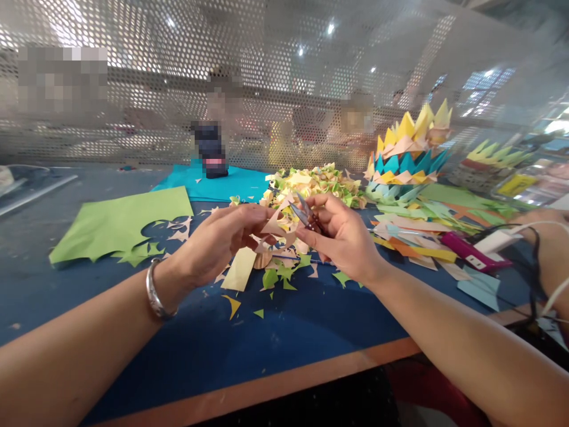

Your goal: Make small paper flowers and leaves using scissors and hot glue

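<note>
Over the blue table (267, 338), the left hand (217, 243) pinches a peach paper piece (273, 225) while the right hand (342, 237), closed on small scissors (304, 214), apparently trims it; steady alignment needed.

Between the fingertips of the left hand (217, 240) sits a pale peach paper piece (274, 224); the scissors (304, 214) in the right hand's (344, 240) fingers are dark grey. Below the fingers, green and yellow scraps (284, 276) dot the blue table (267, 338). Left of them lies a lime-green sheet (111, 222); right, a yellow, teal and peach spiked model (406, 154). A silver bracelet (154, 293) circles the left wrist.
</note>
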`<move>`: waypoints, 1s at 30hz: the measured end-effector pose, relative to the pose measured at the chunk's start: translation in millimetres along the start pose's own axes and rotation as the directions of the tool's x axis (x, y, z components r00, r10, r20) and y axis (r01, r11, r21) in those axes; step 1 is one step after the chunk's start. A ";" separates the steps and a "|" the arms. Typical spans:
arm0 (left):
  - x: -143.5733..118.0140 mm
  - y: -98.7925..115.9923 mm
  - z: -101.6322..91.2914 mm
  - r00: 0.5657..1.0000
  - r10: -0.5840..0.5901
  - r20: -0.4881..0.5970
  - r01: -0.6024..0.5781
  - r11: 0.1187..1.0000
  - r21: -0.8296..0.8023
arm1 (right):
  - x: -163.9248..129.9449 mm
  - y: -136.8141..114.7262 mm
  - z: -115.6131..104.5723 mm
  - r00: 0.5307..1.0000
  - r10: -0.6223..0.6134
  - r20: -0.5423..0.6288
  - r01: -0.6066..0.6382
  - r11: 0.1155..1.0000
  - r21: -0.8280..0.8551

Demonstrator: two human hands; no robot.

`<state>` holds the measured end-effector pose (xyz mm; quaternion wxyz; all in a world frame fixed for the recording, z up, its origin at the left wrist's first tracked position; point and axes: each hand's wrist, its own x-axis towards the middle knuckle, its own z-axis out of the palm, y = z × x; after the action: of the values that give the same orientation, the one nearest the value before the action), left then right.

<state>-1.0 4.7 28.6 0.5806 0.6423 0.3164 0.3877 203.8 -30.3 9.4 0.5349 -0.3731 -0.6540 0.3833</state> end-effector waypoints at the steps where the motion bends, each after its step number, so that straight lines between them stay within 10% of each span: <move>1: -0.6 1.3 1.0 0.999 -0.005 0.033 0.003 0.999 0.043 | 0.0 0.3 0.2 1.000 -0.008 0.012 0.008 1.000 -0.010; 8: -3.0 -6.2 9.2 0.996 -0.065 0.057 0.051 0.975 0.216 | -0.5 3.4 1.1 0.997 -0.005 0.074 0.011 0.997 -0.072; 20: 1.1 -10.9 -3.2 0.973 -0.213 -0.084 0.191 0.957 -0.218 | 1.0 9.5 -3.7 0.996 0.051 0.071 -0.040 0.986 -0.159; 30: -0.3 -11.7 -5.0 0.992 -0.126 0.020 0.123 0.901 -0.416 | -1.3 4.0 -1.3 0.986 0.123 0.116 -0.100 0.977 -0.188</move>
<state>-5.0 8.5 17.1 0.7264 0.4809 0.2689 0.4108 205.5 -29.6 5.5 0.4337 -0.4312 -0.6970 0.3745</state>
